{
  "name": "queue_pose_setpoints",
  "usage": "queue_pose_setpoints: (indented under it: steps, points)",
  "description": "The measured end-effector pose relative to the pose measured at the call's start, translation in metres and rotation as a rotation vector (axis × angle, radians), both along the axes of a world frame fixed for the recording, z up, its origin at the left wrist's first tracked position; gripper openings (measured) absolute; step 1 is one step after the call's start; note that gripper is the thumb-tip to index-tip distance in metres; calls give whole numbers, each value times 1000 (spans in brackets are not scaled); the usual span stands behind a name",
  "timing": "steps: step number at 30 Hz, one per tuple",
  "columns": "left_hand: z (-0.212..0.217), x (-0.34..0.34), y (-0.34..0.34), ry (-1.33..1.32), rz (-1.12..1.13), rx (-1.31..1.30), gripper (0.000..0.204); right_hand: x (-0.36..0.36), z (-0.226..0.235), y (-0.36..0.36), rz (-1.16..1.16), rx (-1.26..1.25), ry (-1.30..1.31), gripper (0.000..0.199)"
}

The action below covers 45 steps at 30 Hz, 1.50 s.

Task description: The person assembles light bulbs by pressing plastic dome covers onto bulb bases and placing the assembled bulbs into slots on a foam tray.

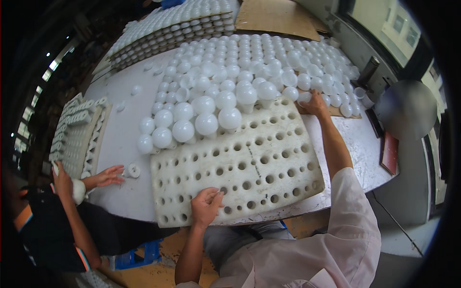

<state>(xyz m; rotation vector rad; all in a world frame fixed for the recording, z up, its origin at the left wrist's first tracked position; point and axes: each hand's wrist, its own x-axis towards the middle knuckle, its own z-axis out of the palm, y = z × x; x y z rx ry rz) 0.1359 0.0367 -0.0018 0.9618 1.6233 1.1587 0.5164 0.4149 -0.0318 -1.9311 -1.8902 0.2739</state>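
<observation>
**Two hands on a perforated tray, bulbs everywhere**

Closest in is the pink sleeve (336,240) of the person wearing the camera, forearms coming up from the near edge. The left hand (206,206) rests on the near edge of the white perforated tray (249,168), fingers curled down onto its surface and pressing rather than wrapped around anything. My guess is that it's steadying the slab. The right hand (314,103) is stretched out to the tray's far right corner, right against the white bulbs (206,115); fingers look bent over the edge there, but I can't tell if they're pinching a bulb or just the tray.

The tray looks like scuffed, foamy plastic with rows of round holes, mostly vacant. Only its far left rows carry bulbs, sitting dome-up, presumably because the holes keep them from rolling. The bulbs are smooth, frosted and glossy.

Far side of the grey table (125,144): a big field of more bulbs, stacked trays (168,29) and cardboard (273,17). On the left, a co-worker's hand (108,176) lies beside a small white part (133,170).
</observation>
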Motion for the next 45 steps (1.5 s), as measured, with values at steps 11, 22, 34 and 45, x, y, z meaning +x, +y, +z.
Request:
queue_pose_setpoints:
  steps: [11,22,34,45]
  points:
    - [-6,-133,12,408,578,328,31,20,-9,-26,213,94,135,60]
    - [-28,-252,116,916,233,-346,66,13,3,-47,136,-20,-59,66]
    - [-55,-292,50,233,613,121,41,-41,64,-76,257,175,1152,76]
    - [29,-80,-11,-242,-68,183,40,-194,78,-213,1092,-395,958,80]
